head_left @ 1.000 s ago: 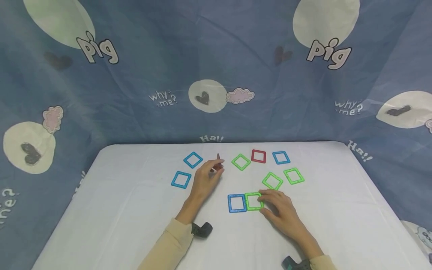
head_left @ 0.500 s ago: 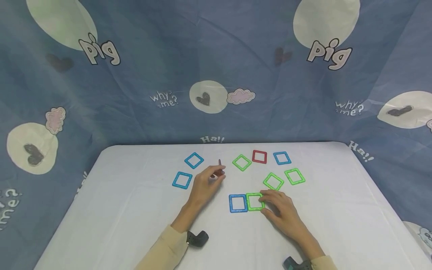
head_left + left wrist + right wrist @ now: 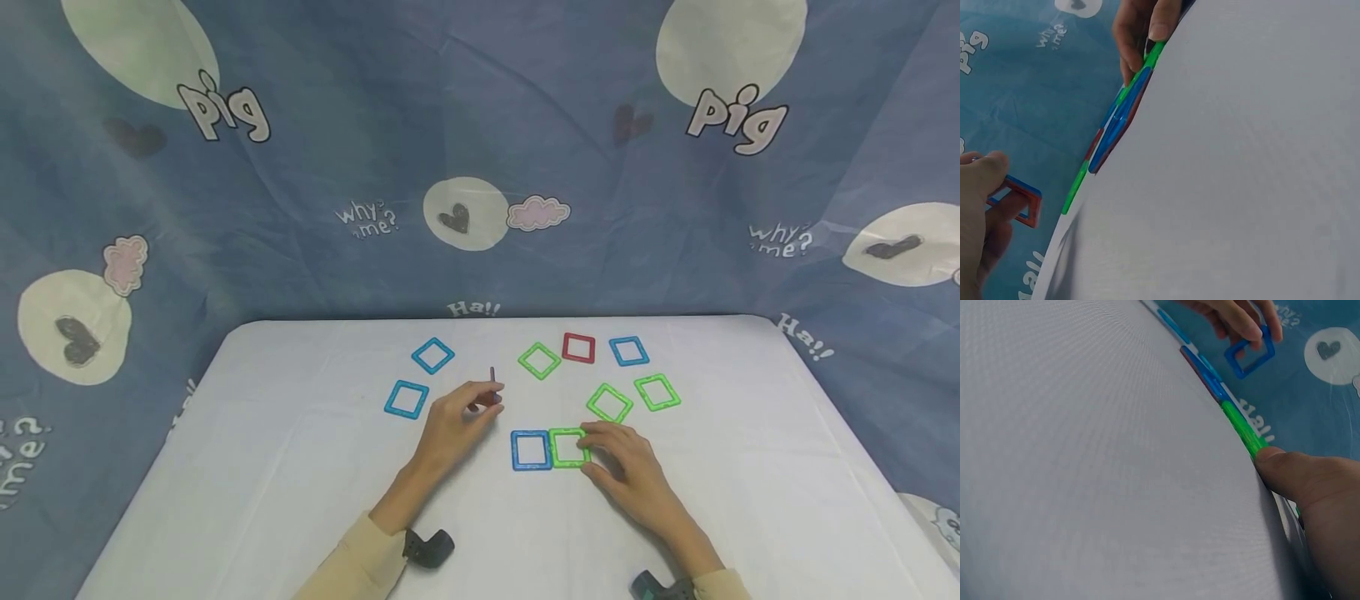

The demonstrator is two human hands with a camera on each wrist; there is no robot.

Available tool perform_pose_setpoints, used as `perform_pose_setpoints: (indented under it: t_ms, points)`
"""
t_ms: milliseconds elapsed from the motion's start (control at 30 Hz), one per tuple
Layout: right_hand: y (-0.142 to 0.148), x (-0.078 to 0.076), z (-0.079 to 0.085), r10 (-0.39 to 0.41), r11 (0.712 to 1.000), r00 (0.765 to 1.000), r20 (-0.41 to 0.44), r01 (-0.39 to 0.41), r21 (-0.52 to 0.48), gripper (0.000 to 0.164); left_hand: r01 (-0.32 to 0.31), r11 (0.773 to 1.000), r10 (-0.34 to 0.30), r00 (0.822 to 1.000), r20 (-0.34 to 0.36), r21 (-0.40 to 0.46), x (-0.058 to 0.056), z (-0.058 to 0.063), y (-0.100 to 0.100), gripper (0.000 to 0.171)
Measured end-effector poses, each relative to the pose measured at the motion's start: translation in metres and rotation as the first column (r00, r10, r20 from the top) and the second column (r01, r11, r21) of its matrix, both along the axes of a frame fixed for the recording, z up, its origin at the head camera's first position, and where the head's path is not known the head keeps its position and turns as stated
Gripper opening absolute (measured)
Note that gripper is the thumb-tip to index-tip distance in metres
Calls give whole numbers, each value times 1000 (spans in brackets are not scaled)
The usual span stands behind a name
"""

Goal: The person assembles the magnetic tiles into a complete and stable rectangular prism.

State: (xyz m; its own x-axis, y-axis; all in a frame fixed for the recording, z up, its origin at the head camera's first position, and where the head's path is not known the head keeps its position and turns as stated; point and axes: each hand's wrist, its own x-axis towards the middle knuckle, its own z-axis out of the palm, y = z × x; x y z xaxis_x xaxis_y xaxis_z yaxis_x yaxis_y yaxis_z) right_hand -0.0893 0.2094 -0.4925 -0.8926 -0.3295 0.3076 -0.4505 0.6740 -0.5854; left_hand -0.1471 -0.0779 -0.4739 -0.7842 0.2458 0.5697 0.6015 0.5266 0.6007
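Note:
In the head view my left hand [image 3: 453, 421] pinches a square magnetic tile frame [image 3: 492, 375], seen edge-on and upright. The wrist views show this tile [image 3: 1034, 209] as blue on one face and red on the other, raised off the table. To its right, a blue magnetic tile [image 3: 516, 451] lies flat, side by side with a green magnetic tile [image 3: 567, 466]. My right hand [image 3: 630, 475] grips the green tile at its right edge, thumb on the near corner and fingers on the far one. The right wrist view shows the thumb [image 3: 1291, 472] against the green edge.
Further back on the white table [image 3: 262, 467] lie a red tile [image 3: 578, 336], a blue tile [image 3: 629, 363] and several green ones, one green tile [image 3: 596, 394] just beyond my right fingers. Two blue tiles, the nearer blue tile [image 3: 392, 396] included, lie left of my left hand.
My left hand has drawn back toward me with its tile, which has turned from showing some red to a thin upright edge. The right hand and the flat pair have stayed in place.

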Motion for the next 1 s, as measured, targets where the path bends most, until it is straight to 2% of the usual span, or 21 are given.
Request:
perform_pose_setpoints:
  t_ms: [200,500,1000]
  points:
    - [0,0,-1,-10,1000,1000,5,10,-6,28,23,999,-22,999,41,-28,5,2,-2,29]
    - [0,0,-1,-5,1000,1000,-9,5,-1,29,56,998,-56,998,29,-20,10,1,-4,30]
    - [-1,0,-1,-12,1000,1000,-5,12,-5,28,83,996,-83,996,37,-12,25,-4,-4,29]
